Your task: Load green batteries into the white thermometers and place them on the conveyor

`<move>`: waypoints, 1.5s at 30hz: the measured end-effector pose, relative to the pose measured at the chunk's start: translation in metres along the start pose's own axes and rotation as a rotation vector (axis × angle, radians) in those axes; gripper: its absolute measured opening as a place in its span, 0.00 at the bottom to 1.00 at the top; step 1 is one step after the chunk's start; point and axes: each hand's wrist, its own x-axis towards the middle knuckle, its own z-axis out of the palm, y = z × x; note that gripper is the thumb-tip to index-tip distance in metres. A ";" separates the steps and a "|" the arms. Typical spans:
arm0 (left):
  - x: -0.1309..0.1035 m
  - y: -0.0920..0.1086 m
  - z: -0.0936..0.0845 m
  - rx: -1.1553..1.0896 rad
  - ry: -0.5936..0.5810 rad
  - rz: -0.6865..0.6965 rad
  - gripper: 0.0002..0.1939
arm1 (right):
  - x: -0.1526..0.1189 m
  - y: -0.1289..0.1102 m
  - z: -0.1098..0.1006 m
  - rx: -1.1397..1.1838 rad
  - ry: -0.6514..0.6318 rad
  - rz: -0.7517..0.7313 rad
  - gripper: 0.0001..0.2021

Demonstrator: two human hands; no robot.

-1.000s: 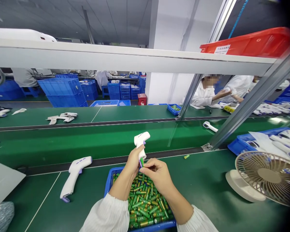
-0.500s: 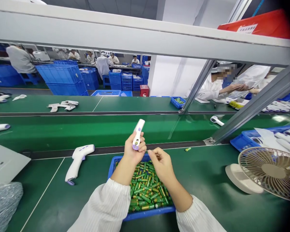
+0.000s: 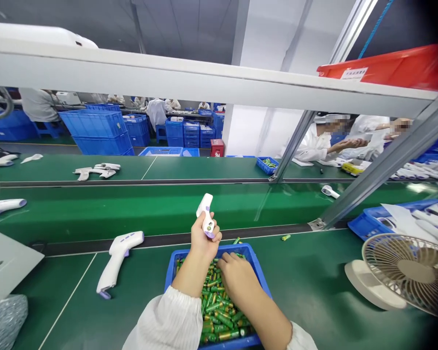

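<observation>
My left hand (image 3: 203, 239) is wrapped round a white and purple infrared thermometer (image 3: 205, 214), its handle end towards me with a battery end showing in the opening. Below it stands a blue bin (image 3: 259, 270) full of green and gold batteries (image 3: 219, 311). My right hand (image 3: 237, 277) reaches down into the bin, its fingertips among the batteries. Those fingertips are hidden, so I cannot see whether they grip one. Another white thermometer (image 3: 118, 260) lies on the green table to the left.
A beige fan (image 3: 416, 272) and a blue tray (image 3: 365, 218) of white parts stand at the right. One loose battery (image 3: 285, 237) lies beyond the bin. A metal post (image 3: 379, 167) slants upward to a white shelf (image 3: 204, 78). Co-workers sit across the belt (image 3: 175, 206).
My right hand has gone down into the batteries from beside the thermometer. My left hand keeps the thermometer, now turned a little. The camera view has tilted up.
</observation>
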 end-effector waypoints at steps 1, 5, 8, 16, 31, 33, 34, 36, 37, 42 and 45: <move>0.000 0.001 0.000 0.008 0.009 0.007 0.11 | 0.000 -0.001 0.000 0.014 0.016 -0.005 0.09; 0.001 0.003 0.001 0.031 0.052 0.052 0.11 | -0.003 -0.002 -0.002 0.302 0.289 -0.014 0.12; 0.001 -0.001 0.001 0.073 0.076 0.071 0.10 | -0.006 -0.001 -0.006 0.571 0.677 -0.020 0.17; -0.009 -0.038 0.004 0.308 -0.013 -0.094 0.15 | -0.009 0.013 -0.008 0.765 1.157 0.014 0.13; -0.013 -0.038 0.006 0.276 -0.004 -0.051 0.16 | -0.008 0.014 -0.010 0.817 1.126 0.057 0.11; -0.013 -0.039 0.007 0.263 -0.001 -0.075 0.15 | -0.007 0.015 -0.011 0.788 1.141 0.011 0.13; -0.013 -0.039 0.007 0.255 -0.002 -0.087 0.15 | -0.007 0.015 -0.011 0.775 1.153 -0.013 0.15; -0.014 -0.040 0.008 0.239 0.017 -0.105 0.15 | -0.007 0.017 -0.011 0.741 1.173 -0.066 0.18; -0.014 -0.041 0.008 0.232 0.037 -0.113 0.15 | -0.008 0.017 -0.011 0.714 1.165 -0.087 0.19; -0.015 -0.043 0.009 0.212 -0.004 -0.174 0.14 | -0.009 0.017 -0.012 0.750 0.918 -0.042 0.18; -0.017 -0.044 0.009 0.208 -0.030 -0.225 0.16 | -0.007 0.018 -0.009 0.854 0.869 -0.035 0.23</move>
